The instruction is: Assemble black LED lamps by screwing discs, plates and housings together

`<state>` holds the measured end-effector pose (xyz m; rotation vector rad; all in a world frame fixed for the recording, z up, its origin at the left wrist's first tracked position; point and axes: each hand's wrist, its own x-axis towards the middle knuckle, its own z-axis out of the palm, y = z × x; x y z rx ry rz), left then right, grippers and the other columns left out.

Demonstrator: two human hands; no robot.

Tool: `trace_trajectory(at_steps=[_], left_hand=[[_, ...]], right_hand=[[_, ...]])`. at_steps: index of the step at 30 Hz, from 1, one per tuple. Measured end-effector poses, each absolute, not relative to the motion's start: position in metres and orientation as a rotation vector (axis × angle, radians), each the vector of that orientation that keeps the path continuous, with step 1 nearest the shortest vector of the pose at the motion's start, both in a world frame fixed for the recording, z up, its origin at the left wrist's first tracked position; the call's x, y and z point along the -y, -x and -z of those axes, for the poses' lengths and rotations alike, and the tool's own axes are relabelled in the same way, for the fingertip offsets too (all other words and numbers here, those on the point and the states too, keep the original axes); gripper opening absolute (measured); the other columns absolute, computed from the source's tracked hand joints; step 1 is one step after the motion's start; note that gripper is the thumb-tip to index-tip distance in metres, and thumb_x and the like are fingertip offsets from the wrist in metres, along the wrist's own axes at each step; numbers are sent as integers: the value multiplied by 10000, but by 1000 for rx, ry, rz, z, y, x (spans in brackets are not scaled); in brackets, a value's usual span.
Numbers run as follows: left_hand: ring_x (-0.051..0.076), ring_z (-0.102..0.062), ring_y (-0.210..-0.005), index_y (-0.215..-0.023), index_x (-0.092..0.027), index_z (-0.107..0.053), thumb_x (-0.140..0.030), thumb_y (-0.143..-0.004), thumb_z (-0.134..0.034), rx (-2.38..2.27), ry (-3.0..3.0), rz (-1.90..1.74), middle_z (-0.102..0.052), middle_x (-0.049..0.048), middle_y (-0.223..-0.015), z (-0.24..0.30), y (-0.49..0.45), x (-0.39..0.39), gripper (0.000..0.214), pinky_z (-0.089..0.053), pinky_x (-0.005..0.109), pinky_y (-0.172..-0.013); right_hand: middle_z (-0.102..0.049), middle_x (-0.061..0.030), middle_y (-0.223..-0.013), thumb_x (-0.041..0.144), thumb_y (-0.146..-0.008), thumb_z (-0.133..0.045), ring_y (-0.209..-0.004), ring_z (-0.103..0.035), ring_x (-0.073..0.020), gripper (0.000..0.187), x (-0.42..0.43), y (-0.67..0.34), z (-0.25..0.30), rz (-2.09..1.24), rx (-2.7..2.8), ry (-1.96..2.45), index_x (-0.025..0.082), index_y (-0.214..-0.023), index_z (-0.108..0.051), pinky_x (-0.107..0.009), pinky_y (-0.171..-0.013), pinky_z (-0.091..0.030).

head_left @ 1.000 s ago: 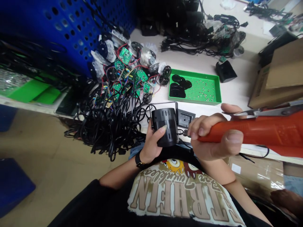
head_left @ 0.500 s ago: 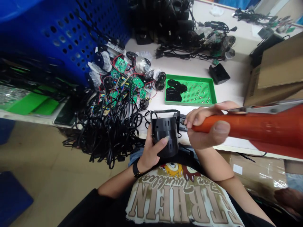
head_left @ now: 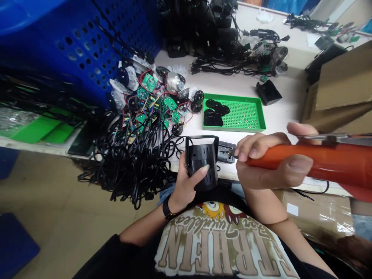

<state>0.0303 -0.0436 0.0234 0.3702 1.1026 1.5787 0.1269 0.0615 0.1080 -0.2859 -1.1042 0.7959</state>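
Note:
My left hand (head_left: 186, 178) is wrapped round a black lamp housing (head_left: 205, 164), a slotted cylinder with a U-shaped bracket (head_left: 203, 138) at its far end. The thumb presses on the housing's side. In my right hand (head_left: 270, 162) is an orange power screwdriver (head_left: 319, 157), lying sideways with its metal lever (head_left: 325, 137) on top. Its tip points left, to the right of the bracket and apart from it. Below the tip lies a dark grey slotted part (head_left: 225, 153) on the table, partly hidden by the hand.
A green tray (head_left: 263, 116) holds black discs (head_left: 213, 116) and small screws. To the left are piled circuit boards (head_left: 149, 82) and black cables (head_left: 128, 166), beside a blue crate (head_left: 95, 42). Cardboard boxes (head_left: 345, 77) stand at right; a black part (head_left: 269, 92) lies behind the tray.
My right hand has drawn the screwdriver to the right, away from the housing's bracket, and more of the grey slotted part shows. My left hand keeps its hold with hardly any movement.

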Motion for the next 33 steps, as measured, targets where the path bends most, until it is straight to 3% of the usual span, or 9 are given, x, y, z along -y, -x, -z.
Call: trace_trajectory(at_steps=[8,15,19,25,29,33], left_hand=[[180,-717,-934,-1273,-292,-559,-340,-732,-939,-1042,-405,-1547,-713,-2,-1061,-29,-32,48,663,-624,316,-847],[187,-722,-872,-1239,-276,-554,-372,-727,-937,-978,-336,-1512,-708,-5,-1012,-31,-32,46,647,-643,336,-781],[182,-725,-928,-1268,-283,-535,-346,-716,-948,-1035,-353,-1539,-717,2,-1065,-33,-34,44,693,-635,325,-844],[187,-730,-883,-1214,-276,-542,-361,-729,-934,-974,-306,-1507,-715,-11,-1018,-34,-34,43,629,-642,357,-826],[189,-733,-867,-1211,-263,-559,-349,-746,-918,-968,-313,-1491,-711,-8,-997,-32,-32,43,594,-641,354,-807],[202,-737,-912,-1208,-251,-589,-347,-737,-921,-983,-321,-1505,-723,7,-1021,-30,-30,43,584,-635,339,-806]], right_hand=[[-403,118,-495,462,-953,-598,-282,-282,-113,137,-68,-111,-89,-787,1110,284,346,-1026,-600,-243,-282,-280],[-409,110,-511,385,-964,-624,-304,-309,-91,103,-67,-112,-91,-827,1067,221,297,-1006,-655,-221,-291,-290],[-439,107,-519,407,-961,-636,-297,-360,-97,97,-70,-112,-81,-794,1162,222,328,-1017,-643,-224,-278,-324],[-374,116,-504,464,-948,-640,-281,-306,-90,131,-73,-111,-76,-776,1156,276,336,-956,-616,-224,-270,-289],[-436,113,-534,423,-958,-628,-308,-351,-86,109,-69,-114,-84,-794,1108,275,323,-998,-638,-211,-292,-349],[-464,106,-550,375,-956,-626,-348,-420,-74,97,-66,-120,-93,-868,1030,251,285,-920,-619,-189,-363,-433]])
